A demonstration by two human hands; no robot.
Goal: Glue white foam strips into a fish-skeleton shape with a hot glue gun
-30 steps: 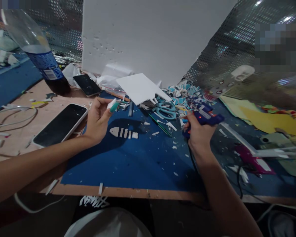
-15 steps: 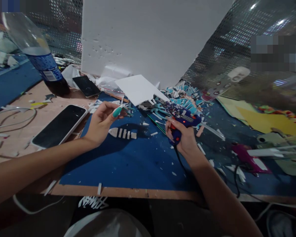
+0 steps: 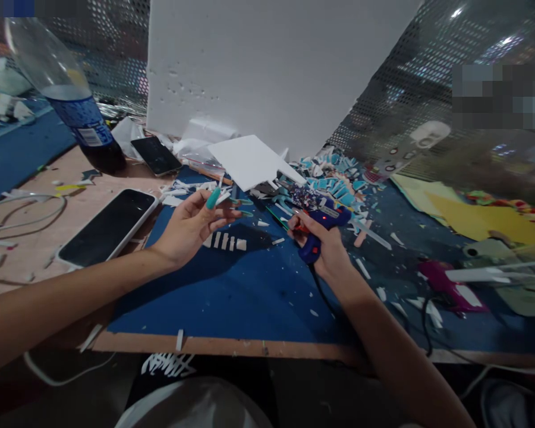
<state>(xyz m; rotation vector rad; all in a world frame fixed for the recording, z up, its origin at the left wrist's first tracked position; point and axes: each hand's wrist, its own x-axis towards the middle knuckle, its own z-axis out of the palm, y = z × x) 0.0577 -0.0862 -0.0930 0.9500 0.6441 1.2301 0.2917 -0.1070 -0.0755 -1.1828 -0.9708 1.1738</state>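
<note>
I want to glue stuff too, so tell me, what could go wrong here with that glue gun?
1. The blue glue gun in the right hand shows a red light, so it is probably hot. Its tip points toward the left hand, whose fingers seem to pinch a small white piece: a burn is possible.
2. Its black cord trails toward the table edge and could snag.
3. Glue might drip on the white fish-bone cutout below.
</note>
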